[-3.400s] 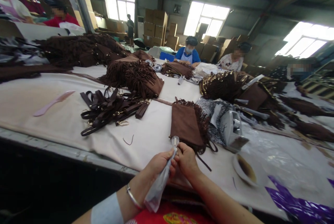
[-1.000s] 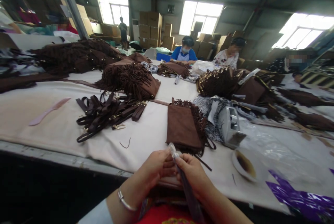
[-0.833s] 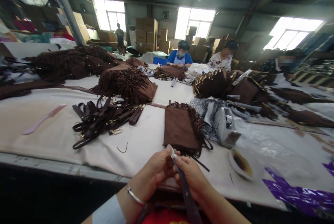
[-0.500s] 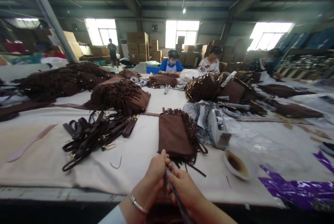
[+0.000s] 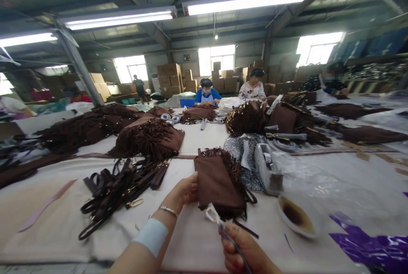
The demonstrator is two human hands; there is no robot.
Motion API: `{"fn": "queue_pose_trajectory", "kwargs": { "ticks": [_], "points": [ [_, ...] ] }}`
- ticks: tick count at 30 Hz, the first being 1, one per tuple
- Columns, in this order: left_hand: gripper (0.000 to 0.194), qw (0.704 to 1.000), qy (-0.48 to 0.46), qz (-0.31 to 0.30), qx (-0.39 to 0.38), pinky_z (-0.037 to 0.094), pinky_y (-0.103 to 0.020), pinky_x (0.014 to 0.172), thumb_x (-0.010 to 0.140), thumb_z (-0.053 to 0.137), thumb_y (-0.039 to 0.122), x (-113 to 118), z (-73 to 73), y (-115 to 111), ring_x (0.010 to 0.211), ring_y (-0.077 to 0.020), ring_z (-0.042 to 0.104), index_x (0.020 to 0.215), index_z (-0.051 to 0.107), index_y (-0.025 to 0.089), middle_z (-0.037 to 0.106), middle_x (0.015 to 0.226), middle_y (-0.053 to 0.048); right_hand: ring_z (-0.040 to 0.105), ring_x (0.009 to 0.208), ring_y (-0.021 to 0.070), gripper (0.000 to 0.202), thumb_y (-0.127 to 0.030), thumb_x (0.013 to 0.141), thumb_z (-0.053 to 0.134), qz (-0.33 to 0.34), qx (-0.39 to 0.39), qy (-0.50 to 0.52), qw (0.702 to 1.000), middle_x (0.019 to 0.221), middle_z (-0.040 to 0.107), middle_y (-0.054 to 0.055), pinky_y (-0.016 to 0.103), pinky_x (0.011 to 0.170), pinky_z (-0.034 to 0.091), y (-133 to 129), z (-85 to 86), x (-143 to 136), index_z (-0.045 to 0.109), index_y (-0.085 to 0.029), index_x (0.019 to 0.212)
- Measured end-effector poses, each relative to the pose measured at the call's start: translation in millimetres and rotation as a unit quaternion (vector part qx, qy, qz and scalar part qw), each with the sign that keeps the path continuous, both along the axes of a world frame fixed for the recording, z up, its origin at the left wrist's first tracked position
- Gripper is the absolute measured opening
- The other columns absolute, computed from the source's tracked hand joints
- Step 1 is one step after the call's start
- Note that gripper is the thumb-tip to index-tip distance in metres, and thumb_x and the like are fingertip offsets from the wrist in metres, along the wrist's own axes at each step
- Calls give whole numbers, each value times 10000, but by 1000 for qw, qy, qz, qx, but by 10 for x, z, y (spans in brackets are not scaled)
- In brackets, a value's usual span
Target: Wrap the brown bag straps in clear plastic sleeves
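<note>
Touching the left edge of a brown fringed pouch [image 5: 218, 182], the left hand [image 5: 187, 189] has its fingertips partly hidden there, so I can't tell from here whether it grips or only rests. The pouch lies flat on the pale cloth of the table [image 5: 204, 138], right in front of the person, fringe spilling along its top and right side. The right hand [image 5: 237, 246] is closed around a thin wrapped bundle [image 5: 219, 222]. Its clear plastic end pokes out past the fingers near the pouch's lower left corner (touching or just short of it, I can't say), and its dark length runs down out of view.

A silver bracelet [image 5: 168, 210] and a pale blue band [image 5: 153, 235] circle the left forearm. To the left I see a tangle of dark straps [image 5: 124, 191] with gold clips, and past it a pink comb [image 5: 47, 206]. Just right of the pouch stands a tape dispenser [image 5: 267, 167]; nearer the person is a white bowl [image 5: 301, 231] with something brown inside, then a shiny purple bag [image 5: 366, 242]. Beyond the pouch, more fringed bags [image 5: 148, 135] are heaped up, and a person in blue [image 5: 207, 95] sits across the table.
</note>
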State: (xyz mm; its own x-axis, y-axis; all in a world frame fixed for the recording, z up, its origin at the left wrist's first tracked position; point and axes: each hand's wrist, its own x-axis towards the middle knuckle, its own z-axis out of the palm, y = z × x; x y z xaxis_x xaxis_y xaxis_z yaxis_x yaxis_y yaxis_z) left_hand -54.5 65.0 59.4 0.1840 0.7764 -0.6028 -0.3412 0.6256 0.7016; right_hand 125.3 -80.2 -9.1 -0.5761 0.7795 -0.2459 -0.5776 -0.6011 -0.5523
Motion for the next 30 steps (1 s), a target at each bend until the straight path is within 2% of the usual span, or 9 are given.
{"fn": "queue_pose_trajectory", "kwargs": {
  "ticks": [7, 11, 12, 14, 16, 18, 22, 26, 30],
  "points": [
    [236, 989, -100, 71, 88, 406, -141, 397, 803, 565, 94, 251, 398, 106, 332, -48, 438, 602, 468, 171, 468, 420, 69, 244, 291, 12, 313, -476, 782, 694, -4, 62, 69, 996, 489, 421, -109, 160, 326, 195, -108, 51, 368, 558, -207, 867],
    [156, 957, -143, 167, 188, 474, -128, 480, 769, 615, 72, 171, 785, -134, 423, -42, 540, 670, 532, 160, 569, 511, 63, 339, 377, 39, 419, -459, 713, 752, -49, 192, -134, 971, 548, 478, -73, 172, 377, 274, 40, 428, 649, 611, -187, 998],
    [160, 948, -152, 188, 208, 507, -147, 520, 763, 621, 69, 149, 867, -201, 447, -51, 564, 662, 534, 158, 573, 515, 60, 433, 444, 71, 413, -435, 718, 749, -86, 237, -230, 940, 607, 535, -42, 194, 424, 352, 109, 538, 683, 625, -187, 1023],
    [166, 939, -154, 206, 227, 559, -210, 589, 766, 615, 74, 120, 984, -317, 505, -85, 612, 639, 540, 151, 570, 515, 44, 595, 703, 171, 337, -373, 755, 709, -219, 330, -424, 815, 807, 639, 40, 298, 653, 500, 253, 725, 677, 653, -194, 1035],
    [176, 942, -142, 202, 229, 582, -263, 628, 782, 593, 88, 108, 1029, -395, 568, -120, 647, 621, 547, 142, 561, 514, 30, 597, 984, 259, 283, -332, 796, 648, -341, 399, -539, 660, 1032, 656, 103, 424, 925, 461, 371, 839, 575, 663, -199, 1045],
    [194, 941, -133, 205, 233, 589, -288, 651, 788, 580, 88, 103, 1010, -437, 607, -137, 660, 604, 546, 138, 544, 508, 27, 567, 1093, 282, 304, -329, 834, 590, -374, 442, -563, 590, 1142, 637, 129, 461, 1003, 415, 444, 874, 409, 642, -196, 1103],
    [209, 936, -134, 224, 236, 589, -292, 699, 788, 577, 72, 83, 895, -480, 635, -133, 662, 591, 543, 132, 538, 516, 25, 626, 956, 248, 400, -348, 854, 559, -308, 424, -547, 653, 1069, 672, 115, 363, 799, 514, 518, 835, 85, 567, -176, 1215],
    [208, 938, -127, 230, 226, 586, -287, 690, 784, 586, 78, 88, 829, -500, 642, -140, 660, 588, 544, 134, 542, 525, 19, 594, 792, 220, 283, -296, 765, 636, -278, 388, -554, 682, 883, 670, 68, 335, 729, 476, 601, 869, -73, 645, -173, 1020],
    [234, 936, -112, 219, 252, 582, -292, 693, 762, 625, 108, 110, 885, -411, 620, -141, 646, 553, 524, 142, 536, 518, 19, 580, 743, 198, 196, -325, 769, 625, -256, 340, -448, 786, 815, 662, 53, 299, 657, 450, 695, 1080, -139, 656, -164, 877]
  ]
}}
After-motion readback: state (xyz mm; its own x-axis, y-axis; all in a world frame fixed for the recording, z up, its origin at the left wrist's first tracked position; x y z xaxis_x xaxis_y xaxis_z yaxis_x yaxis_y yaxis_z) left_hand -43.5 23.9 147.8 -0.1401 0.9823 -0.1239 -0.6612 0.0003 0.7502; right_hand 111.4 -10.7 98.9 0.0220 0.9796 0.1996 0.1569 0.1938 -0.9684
